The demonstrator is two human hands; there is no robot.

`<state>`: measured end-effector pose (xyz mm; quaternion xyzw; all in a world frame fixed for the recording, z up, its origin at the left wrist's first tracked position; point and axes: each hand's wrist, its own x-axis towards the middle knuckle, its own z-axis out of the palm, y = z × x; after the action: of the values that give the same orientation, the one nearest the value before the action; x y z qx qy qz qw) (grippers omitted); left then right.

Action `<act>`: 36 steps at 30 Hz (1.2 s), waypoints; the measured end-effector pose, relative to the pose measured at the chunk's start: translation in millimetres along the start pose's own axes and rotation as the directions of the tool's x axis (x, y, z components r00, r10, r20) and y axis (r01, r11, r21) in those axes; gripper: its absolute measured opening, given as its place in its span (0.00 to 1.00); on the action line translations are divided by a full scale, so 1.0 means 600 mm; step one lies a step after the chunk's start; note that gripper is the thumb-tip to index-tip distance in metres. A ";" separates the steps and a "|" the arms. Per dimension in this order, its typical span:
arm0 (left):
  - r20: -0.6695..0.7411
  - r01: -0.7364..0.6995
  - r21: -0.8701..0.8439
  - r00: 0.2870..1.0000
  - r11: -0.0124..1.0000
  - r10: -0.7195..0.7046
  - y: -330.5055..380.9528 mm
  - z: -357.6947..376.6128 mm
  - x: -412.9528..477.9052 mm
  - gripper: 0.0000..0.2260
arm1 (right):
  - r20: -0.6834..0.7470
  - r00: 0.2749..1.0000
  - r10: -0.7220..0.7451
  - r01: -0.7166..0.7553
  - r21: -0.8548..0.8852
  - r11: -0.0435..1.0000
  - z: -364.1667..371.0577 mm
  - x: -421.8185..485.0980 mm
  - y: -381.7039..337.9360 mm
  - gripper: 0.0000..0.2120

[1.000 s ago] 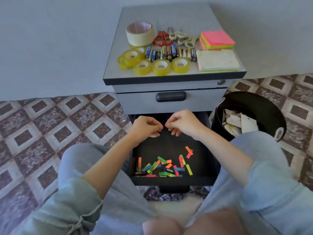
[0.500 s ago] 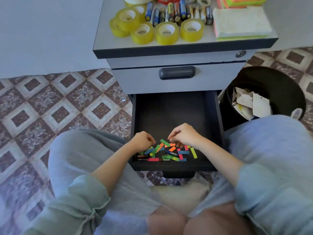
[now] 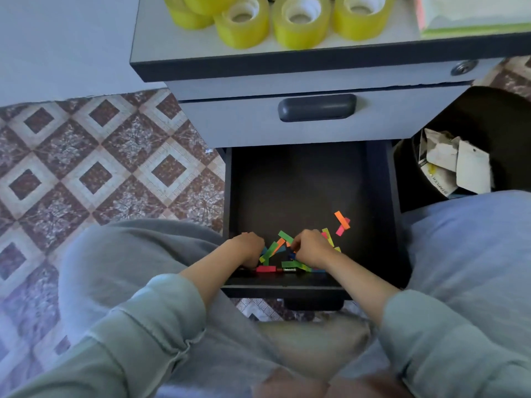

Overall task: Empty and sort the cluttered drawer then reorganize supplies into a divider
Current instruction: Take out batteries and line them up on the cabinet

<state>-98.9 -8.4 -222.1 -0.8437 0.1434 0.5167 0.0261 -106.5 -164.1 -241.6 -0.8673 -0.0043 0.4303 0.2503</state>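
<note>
Fingers curled under, pinch not discernible: your left hand [image 3: 248, 248] and right hand [image 3: 311, 249] flank the coloured paper strips [image 3: 274, 250] heaped at the drawer [image 3: 296, 182] front; 2 stray strips [image 3: 342, 221] lie rear-right, nearest your right hand.

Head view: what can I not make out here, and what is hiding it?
All in the head view:
- Left hand grip: fingers curl under the palm, contents hidden.
- Right hand grip: its back covers the coloured strips below.
- Tape rolls: cut off by the top edge.
- Print on the papers in the bin: too small.
</note>
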 end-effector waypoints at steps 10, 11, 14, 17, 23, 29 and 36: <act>0.026 -0.048 -0.018 0.998 0.999 0.049 -0.003 0.015 0.015 0.08 | 0.140 0.990 -0.010 0.009 0.005 1.000 0.026 0.012 -0.003 0.12; 0.020 -0.050 -0.025 0.999 0.998 0.051 -0.003 0.013 0.015 0.09 | 0.149 0.989 -0.007 0.008 -0.006 1.000 0.028 0.013 -0.003 0.12; 0.024 -0.063 -0.059 0.998 0.996 0.065 -0.005 0.010 0.016 0.09 | 0.180 0.984 0.008 0.000 -0.047 0.999 0.034 0.017 -0.003 0.12; 0.047 -0.064 -0.057 0.997 0.996 0.067 -0.006 0.012 0.018 0.10 | 0.204 0.979 0.023 -0.011 -0.059 0.998 0.034 0.018 -0.006 0.13; 0.085 -0.048 -0.041 0.995 0.998 0.051 -0.006 0.016 0.017 0.11 | 0.256 0.965 0.052 -0.048 -0.021 0.999 0.024 0.016 -0.004 0.13; 0.085 -0.061 -0.053 0.994 0.997 0.066 -0.011 0.018 0.017 0.12 | 0.246 0.963 0.111 -0.113 -0.007 0.994 0.016 0.013 -0.003 0.12; -0.068 -0.072 -0.450 0.997 0.890 0.047 -0.027 -0.011 0.011 0.09 | 0.146 0.977 0.152 -0.166 0.084 0.983 0.010 0.016 0.003 0.04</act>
<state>-86.1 4.6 -226.3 -0.8357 0.0459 0.5130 -0.1905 -105.5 -161.2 -252.5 -0.8198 0.0682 0.5080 0.2553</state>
